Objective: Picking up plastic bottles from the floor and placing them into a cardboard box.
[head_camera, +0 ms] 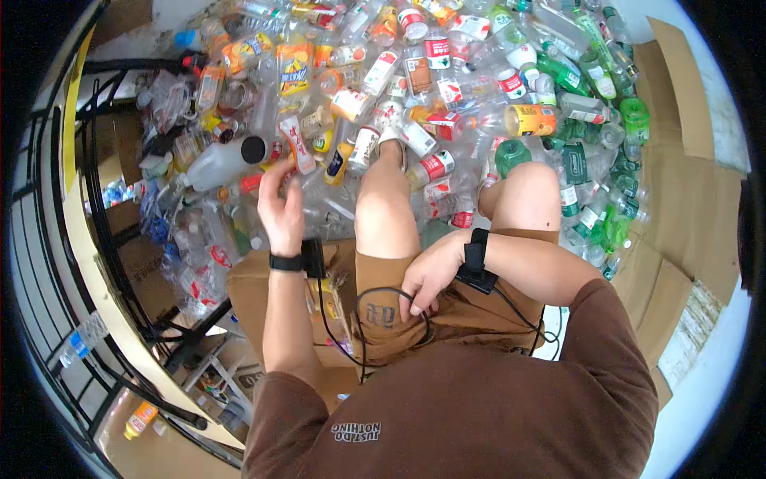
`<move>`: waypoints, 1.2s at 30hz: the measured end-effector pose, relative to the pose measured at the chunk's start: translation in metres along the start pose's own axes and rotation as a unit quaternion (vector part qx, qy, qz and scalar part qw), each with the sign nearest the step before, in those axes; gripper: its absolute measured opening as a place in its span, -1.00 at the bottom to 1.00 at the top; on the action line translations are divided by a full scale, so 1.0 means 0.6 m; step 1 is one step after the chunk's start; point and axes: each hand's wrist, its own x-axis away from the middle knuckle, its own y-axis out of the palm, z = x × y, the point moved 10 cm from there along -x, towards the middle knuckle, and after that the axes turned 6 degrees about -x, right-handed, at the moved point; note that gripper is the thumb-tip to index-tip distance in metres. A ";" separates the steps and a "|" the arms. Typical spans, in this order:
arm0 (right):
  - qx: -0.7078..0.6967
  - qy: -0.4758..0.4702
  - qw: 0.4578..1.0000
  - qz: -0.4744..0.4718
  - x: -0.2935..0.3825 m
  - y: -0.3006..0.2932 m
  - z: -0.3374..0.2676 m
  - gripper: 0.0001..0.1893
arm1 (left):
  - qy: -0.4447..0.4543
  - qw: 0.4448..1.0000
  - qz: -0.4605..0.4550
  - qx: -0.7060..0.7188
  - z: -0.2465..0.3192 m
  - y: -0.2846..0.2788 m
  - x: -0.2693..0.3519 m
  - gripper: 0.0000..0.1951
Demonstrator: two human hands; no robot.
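My left hand (281, 206) is raised over the near left part of a heap of plastic bottles, thumb and index finger apart. Its fingertips are close to a bottle with a white and red label (297, 143); no grip on it shows. Left of those fingers lies a red cap (251, 182), and beyond it a large translucent jug with a black cap (224, 161). My right hand (432, 272) rests on my brown shorts (383, 269), fingers bent downward. A black cable (383, 290) loops by its thumb; whether the fingers grip it is hidden.
Clear and green bottles (562, 75) surround my feet. Cardboard sheets (688, 203) line the right side. A black metal rack (96, 179) stands at left, beside a cardboard box (251, 299). Cables run from the black wrist straps (287, 262) across my lap.
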 end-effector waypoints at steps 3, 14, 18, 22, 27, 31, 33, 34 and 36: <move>0.024 -0.008 0.998 0.062 0.009 -0.015 -0.007 -0.60 | -0.021 0.999 -0.035 0.015 0.004 0.019 0.007 -0.79; -0.139 -0.204 0.624 0.742 0.322 -0.259 0.061 -0.79 | -0.134 0.990 0.015 -0.031 -0.100 -0.093 0.167 -0.76; 0.079 0.164 0.554 0.812 0.400 -0.385 0.129 -0.57 | -0.188 0.980 0.055 -0.035 -0.131 -0.123 0.226 -0.76; 0.272 0.268 0.451 0.807 0.421 -0.450 0.125 -0.40 | -0.249 0.963 0.100 -0.036 -0.154 -0.160 0.274 -0.74; 0.321 0.433 0.439 0.719 0.415 -0.495 0.165 -0.27 | -0.306 0.942 0.125 -0.051 -0.179 -0.188 0.317 -0.76; 0.301 0.457 0.465 0.696 0.413 -0.515 0.169 -0.27 | -0.333 0.935 0.119 -0.035 -0.197 -0.177 0.334 -0.75; 0.301 0.449 0.455 0.708 0.413 -0.500 0.152 -0.28 | -0.352 0.929 0.116 -0.013 -0.203 -0.167 0.340 -0.75; 0.305 0.444 0.455 0.710 0.411 -0.490 0.141 -0.28 | -0.350 0.928 0.125 -0.006 -0.201 -0.166 0.340 -0.75; 0.274 0.427 0.424 0.750 0.427 -0.458 0.115 -0.26 | -0.310 0.944 0.107 -0.037 -0.186 -0.161 0.328 -0.74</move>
